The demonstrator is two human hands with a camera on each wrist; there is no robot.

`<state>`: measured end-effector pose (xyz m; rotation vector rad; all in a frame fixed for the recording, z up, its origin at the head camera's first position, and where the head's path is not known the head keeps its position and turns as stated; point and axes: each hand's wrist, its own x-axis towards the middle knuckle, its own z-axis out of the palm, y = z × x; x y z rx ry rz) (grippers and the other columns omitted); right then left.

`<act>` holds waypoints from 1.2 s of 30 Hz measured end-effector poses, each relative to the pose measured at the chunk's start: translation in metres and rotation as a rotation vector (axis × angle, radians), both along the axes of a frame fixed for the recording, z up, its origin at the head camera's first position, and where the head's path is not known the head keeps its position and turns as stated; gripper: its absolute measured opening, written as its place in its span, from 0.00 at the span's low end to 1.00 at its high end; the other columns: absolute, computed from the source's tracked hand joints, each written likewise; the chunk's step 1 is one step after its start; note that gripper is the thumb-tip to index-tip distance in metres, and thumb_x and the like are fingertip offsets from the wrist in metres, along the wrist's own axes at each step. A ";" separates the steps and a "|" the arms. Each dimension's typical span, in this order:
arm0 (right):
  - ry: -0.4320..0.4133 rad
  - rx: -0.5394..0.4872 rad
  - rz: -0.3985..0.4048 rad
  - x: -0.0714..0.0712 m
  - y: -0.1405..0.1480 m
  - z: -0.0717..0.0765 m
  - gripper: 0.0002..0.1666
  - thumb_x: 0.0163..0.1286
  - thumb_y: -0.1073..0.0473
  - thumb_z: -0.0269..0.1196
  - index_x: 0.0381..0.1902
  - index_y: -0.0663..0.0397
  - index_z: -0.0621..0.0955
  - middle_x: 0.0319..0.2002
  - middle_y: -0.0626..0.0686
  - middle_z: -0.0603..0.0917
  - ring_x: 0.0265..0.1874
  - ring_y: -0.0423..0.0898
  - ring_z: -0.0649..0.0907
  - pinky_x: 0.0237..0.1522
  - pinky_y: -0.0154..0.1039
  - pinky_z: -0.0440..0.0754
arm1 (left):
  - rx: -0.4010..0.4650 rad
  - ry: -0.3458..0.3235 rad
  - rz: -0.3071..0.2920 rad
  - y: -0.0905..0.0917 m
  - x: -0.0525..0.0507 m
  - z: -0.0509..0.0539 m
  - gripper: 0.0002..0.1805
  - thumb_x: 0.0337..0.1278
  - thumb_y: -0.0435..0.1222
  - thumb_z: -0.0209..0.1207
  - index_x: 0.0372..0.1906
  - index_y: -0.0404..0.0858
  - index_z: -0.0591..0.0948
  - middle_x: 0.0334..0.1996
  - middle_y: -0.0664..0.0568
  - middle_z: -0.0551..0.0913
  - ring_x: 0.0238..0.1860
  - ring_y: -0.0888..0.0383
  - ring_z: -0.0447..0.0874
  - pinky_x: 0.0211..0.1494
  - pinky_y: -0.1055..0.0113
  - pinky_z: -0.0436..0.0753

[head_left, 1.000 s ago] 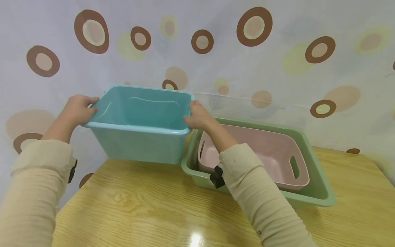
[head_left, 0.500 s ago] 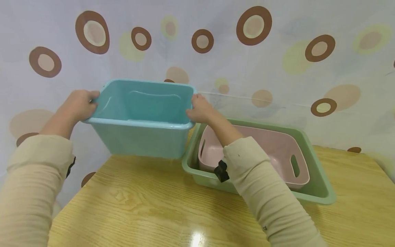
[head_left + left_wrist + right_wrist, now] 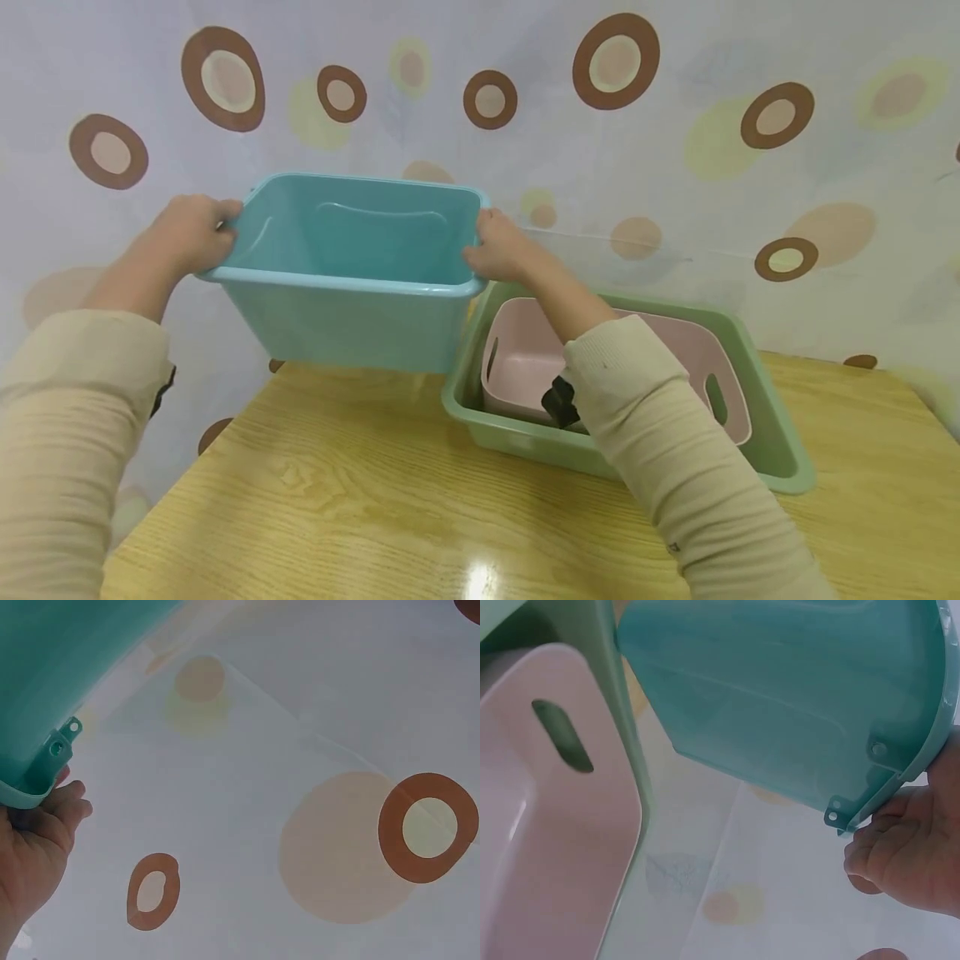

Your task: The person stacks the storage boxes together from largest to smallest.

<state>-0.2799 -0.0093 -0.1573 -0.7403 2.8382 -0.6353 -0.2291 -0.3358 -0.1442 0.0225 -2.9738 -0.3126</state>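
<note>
A deep blue plastic bin [image 3: 345,321] hangs in the air above the table's left back part, its open top tilted towards me. My left hand [image 3: 189,233] grips its left rim, thumb on the inner side. At the right rim my right hand [image 3: 504,246] holds on in the same way. Both wrist views show fingers curled under the bin's rim, near small tabs with holes. Just right of the bin, a pink basket [image 3: 525,367] with slotted handles sits inside a larger green tub [image 3: 791,467]. My right forearm hides part of both.
The wood-grain table [image 3: 337,492] carries the green tub at its back right. Its left edge runs diagonally beside my left sleeve. Behind everything hangs a pale wall covering [image 3: 555,158] printed with brown rings and pastel spots.
Both hands have raised the blue bin somewhat and shifted it slightly right. The green tub and pink basket have stayed in place.
</note>
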 end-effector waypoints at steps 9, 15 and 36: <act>0.008 0.077 -0.046 0.003 0.022 0.003 0.42 0.68 0.56 0.43 0.69 0.74 0.41 0.72 0.67 0.46 0.72 0.56 0.50 0.72 0.46 0.51 | 0.029 0.005 -0.024 0.021 -0.007 0.005 0.18 0.61 0.28 0.40 0.53 0.26 0.72 0.34 0.32 0.74 0.34 0.41 0.71 0.38 0.50 0.73; 0.025 0.089 -0.057 0.005 0.037 0.007 0.41 0.68 0.57 0.42 0.69 0.75 0.40 0.72 0.68 0.45 0.71 0.57 0.50 0.72 0.48 0.52 | 0.048 0.002 -0.042 0.034 -0.010 0.013 0.28 0.59 0.27 0.39 0.66 0.25 0.60 0.48 0.27 0.72 0.40 0.38 0.69 0.44 0.47 0.72; 0.136 0.115 -0.103 0.016 0.083 0.024 0.14 0.64 0.60 0.40 0.41 0.65 0.66 0.36 0.58 0.66 0.40 0.53 0.69 0.40 0.46 0.66 | 0.117 0.019 -0.085 0.077 -0.020 0.016 0.23 0.61 0.29 0.39 0.60 0.28 0.71 0.37 0.34 0.75 0.37 0.43 0.71 0.40 0.54 0.72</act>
